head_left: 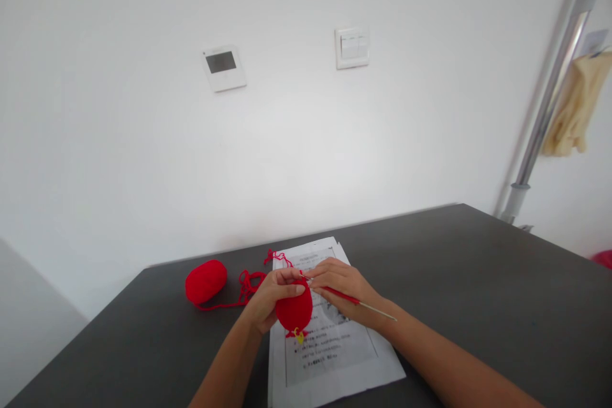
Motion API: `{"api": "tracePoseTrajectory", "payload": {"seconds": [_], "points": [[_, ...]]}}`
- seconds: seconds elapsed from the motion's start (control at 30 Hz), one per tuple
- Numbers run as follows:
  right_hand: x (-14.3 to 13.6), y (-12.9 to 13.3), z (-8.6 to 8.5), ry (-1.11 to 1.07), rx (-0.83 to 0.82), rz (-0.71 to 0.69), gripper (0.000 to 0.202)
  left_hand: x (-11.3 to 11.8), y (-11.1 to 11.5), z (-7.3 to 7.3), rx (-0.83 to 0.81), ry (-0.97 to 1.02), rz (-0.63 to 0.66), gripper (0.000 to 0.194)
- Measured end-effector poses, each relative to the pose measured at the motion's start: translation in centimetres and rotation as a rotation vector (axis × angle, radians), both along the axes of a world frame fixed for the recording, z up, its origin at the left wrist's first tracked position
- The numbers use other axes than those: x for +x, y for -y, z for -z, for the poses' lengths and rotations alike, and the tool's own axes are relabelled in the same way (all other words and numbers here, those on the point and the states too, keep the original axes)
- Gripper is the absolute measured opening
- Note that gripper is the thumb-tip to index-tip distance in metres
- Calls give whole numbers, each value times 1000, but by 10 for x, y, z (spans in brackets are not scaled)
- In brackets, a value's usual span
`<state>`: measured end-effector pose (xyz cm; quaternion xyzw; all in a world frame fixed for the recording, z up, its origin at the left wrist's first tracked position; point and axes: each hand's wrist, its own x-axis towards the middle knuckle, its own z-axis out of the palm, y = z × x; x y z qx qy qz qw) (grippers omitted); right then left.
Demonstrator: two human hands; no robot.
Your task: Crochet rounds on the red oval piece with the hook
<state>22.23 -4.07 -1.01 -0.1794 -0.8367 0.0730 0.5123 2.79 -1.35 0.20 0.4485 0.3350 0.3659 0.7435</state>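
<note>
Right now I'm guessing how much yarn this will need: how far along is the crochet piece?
Done so far: a small rounded red crochet piece with a yellow marker at its lower edge. In hand: the left hand holds the piece while the right hand works a red-handled hook at its top edge. Left: the yarn ball looks mostly full; the printed sheet lies underneath.

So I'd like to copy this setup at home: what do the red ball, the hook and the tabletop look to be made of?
The red ball looks like soft, matte yarn, acrylic or wool; its fuzzy outline and trailing strand suggest it. The hook, held in the right hand, has a red grip and a pale shaft, perhaps metal or bamboo; too thin to tell. The tabletop looks like smooth dark grey laminate with a dull sheen.
</note>
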Motion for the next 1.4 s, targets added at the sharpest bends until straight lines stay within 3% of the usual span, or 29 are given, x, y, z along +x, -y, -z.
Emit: {"api": "tracePoseTrajectory", "payload": {"seconds": [0.23,0.53,0.73,1.0,1.13,1.4], "points": [[-5,-2,2,-52,-90,1,17,4,2,-5,67,-43,51,40],[-6,-2,7,-183,-459,117,13,5,0,-3,164,-110,-103,41],[-6,-1,3,-312,-626,-18,17,4,-2,-1,213,-115,-124,32],[4,-1,-1,-293,-767,-122,20,4,-3,1,203,-139,-110,30],[9,-4,-2,-224,-761,-126,19,4,-3,2,194,-152,-104,31],[12,1,-9,7,-581,-16,17,8,-4,7,245,-225,-119,27]]}}
